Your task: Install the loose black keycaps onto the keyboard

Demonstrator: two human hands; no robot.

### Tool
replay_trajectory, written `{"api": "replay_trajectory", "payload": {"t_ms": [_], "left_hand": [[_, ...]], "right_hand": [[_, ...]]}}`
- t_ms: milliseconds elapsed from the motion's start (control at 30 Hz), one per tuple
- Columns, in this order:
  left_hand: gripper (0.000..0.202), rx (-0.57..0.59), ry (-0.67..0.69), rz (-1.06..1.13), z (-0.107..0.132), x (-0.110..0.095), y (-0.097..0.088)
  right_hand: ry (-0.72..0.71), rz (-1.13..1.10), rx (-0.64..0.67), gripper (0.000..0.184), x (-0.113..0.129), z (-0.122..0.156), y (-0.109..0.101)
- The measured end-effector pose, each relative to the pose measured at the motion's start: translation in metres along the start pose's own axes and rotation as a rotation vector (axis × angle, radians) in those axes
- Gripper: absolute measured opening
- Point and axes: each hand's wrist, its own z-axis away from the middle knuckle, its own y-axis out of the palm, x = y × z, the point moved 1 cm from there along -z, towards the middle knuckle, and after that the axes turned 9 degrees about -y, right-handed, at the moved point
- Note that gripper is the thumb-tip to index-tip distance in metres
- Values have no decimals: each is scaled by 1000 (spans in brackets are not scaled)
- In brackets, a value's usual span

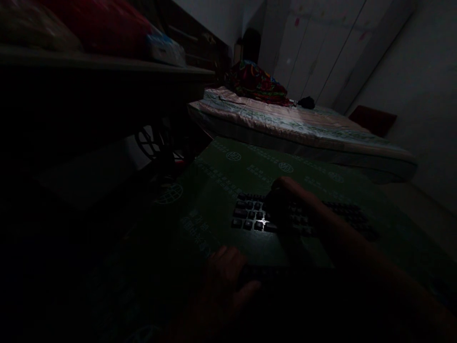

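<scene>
Loose black keycaps [252,214] lie in keyboard-like rows on a green board [210,190] printed with pale globes and lettering. My right hand [287,188] reaches in from the right, curled over the middle of these rows. Its fingers are in deep shadow, and whatever they pinch cannot be made out. At the bottom centre, my left hand [228,271] grips the left end of a dark keyboard [266,272], thumb on the near side and fingers on the far side. Most of that keyboard is lost in darkness.
Beyond the board stands a bed [285,114] with a patterned blanket [253,83] heaped on it. A dark table [107,62] at the left carries a red bag [103,28]. Under it shows a spoked wheel [148,143]. The room is very dim.
</scene>
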Motion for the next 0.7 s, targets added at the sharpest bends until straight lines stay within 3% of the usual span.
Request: {"api": "replay_trajectory", "payload": {"t_ms": [267,700], "left_hand": [[19,22,-8,1,0,-2,0],[19,-27,40,16,0,-1,2]], "right_hand": [[27,26,59,18,7,0,1],[13,71,48,20,6,-10,4]]}}
